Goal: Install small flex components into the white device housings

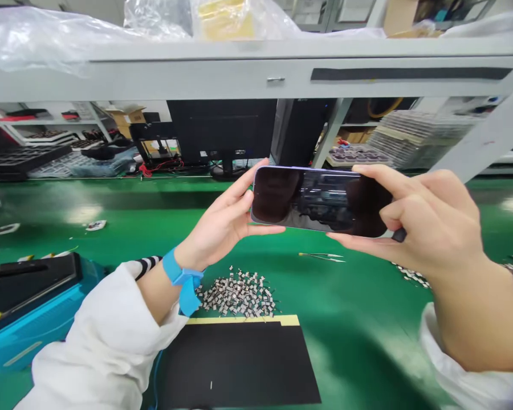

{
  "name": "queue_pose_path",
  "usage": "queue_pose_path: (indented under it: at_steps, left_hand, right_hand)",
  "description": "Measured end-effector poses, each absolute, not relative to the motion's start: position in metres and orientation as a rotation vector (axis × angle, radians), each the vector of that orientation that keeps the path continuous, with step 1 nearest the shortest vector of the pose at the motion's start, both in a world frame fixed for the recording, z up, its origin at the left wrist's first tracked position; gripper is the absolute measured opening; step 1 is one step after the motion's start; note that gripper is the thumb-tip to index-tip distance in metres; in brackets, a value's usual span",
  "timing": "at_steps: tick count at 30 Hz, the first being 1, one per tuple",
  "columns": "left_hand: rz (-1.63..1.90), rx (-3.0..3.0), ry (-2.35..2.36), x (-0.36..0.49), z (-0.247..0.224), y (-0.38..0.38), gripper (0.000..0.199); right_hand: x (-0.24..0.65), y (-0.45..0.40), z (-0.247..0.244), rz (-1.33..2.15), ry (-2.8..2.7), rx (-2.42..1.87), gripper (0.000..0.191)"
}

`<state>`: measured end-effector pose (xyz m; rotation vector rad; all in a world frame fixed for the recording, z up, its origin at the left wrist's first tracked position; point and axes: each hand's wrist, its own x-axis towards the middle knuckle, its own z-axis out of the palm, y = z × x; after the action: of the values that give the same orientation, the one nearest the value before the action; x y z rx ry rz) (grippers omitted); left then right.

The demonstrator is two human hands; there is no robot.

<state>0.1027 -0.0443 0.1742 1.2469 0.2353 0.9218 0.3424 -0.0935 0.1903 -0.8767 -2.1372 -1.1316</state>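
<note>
A smartphone (322, 199) with a dark, glossy screen is held sideways in the air above the green work surface. My left hand (222, 222) grips its left end, thumb and fingers around the edges, with a blue strap on the wrist. Round the phone's right end, my right hand (431, 222) is closed, fingers on the top and bottom edges. Below the phone lie metal tweezers (322, 257). A heap of small metal parts (239, 293) sits beyond a black mat (243, 364) with a yellow strip along its far edge.
At the left stands a blue and black box-like device (38, 307). A monitor (224, 131) and a dark computer case (301, 131) stand at the back, under a grey shelf beam (196, 77). Stacked trays (414, 139) are at the back right. More small parts (412, 275) lie near my right wrist.
</note>
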Motion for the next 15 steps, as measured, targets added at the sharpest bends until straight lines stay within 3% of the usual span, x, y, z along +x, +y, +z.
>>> queue_pose_path:
  at_steps: [8,15]
  left_hand:
    - [0.982,1.212,0.256,0.099,0.183,-0.053,0.042]
    - [1.132,1.260,0.252,0.090,0.198,-0.053,0.034]
  right_hand:
    - [0.335,-0.086,0.182,-1.023,-2.077,-0.860,0.049]
    - [0.330,-0.097,0.207,-1.041,-1.967,-1.017,0.035]
